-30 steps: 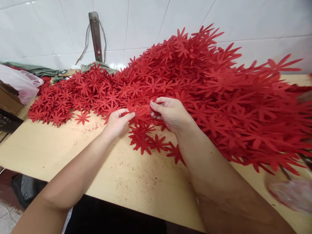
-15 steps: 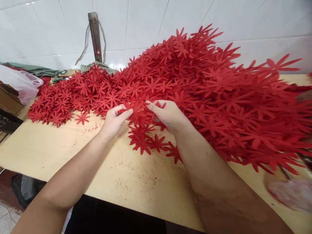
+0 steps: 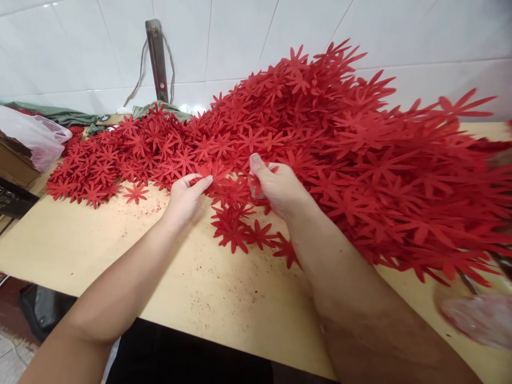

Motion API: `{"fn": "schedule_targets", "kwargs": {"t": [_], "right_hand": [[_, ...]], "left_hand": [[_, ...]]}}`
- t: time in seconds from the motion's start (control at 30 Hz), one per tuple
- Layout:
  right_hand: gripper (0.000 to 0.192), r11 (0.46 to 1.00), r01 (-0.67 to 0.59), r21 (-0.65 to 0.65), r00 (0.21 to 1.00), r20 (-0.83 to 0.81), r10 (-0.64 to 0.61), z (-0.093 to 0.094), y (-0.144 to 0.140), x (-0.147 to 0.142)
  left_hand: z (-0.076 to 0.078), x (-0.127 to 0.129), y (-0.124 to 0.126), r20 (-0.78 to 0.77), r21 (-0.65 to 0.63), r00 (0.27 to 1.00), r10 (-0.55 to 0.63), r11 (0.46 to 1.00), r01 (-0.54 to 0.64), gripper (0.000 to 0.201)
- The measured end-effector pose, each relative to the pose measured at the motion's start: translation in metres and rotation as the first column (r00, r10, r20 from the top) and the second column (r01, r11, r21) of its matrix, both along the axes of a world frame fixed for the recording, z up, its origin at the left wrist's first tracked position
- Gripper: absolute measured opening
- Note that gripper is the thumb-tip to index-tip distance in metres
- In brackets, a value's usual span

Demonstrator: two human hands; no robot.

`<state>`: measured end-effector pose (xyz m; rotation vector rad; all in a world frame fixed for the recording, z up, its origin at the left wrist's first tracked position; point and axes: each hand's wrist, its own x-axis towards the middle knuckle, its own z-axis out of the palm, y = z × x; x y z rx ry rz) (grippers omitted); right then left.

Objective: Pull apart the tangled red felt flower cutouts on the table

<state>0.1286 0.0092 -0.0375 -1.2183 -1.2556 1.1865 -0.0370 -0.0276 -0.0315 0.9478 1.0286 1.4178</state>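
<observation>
Two bare hands at the near edge of a large heap of red flower-shaped cutouts (image 3: pixel 320 133) on a pale wooden table (image 3: pixel 120 256). Left hand (image 3: pixel 184 196) pinching one red cutout (image 3: pixel 212 172) between thumb and fingers. Right hand (image 3: pixel 280 186) just beside it, fingers curled into the heap, thumb raised, gripping several cutouts. White tiled wall (image 3: pixel 240 37) behind; plastic bag (image 3: pixel 34 136) far left.
</observation>
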Motion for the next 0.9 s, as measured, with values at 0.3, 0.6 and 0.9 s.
{"fn": "schedule_targets", "kwargs": {"t": [0.3, 0.6, 0.9], "right_hand": [[0.05, 0.953, 0.015, 0.302, 0.985, 0.158, -0.066, 0.011, -0.005, -0.002], [0.032, 0.955, -0.271, 0.118, 0.962, 0.067, 0.265, 0.015, -0.02, -0.02], [0.027, 0.965, 0.199, 0.171, 0.98, -0.036, -0.196, 0.0, 0.004, -0.001]], "left_hand": [[-0.005, 0.006, -0.003, -0.053, 0.023, 0.986, -0.158, 0.987, 0.159, 0.019], [-0.013, 0.006, 0.0, 0.04, 0.029, 0.983, -0.181, 0.983, 0.18, 0.025], [-0.012, 0.004, 0.001, -0.015, -0.011, 0.988, -0.156, 0.988, 0.156, 0.019]]}}
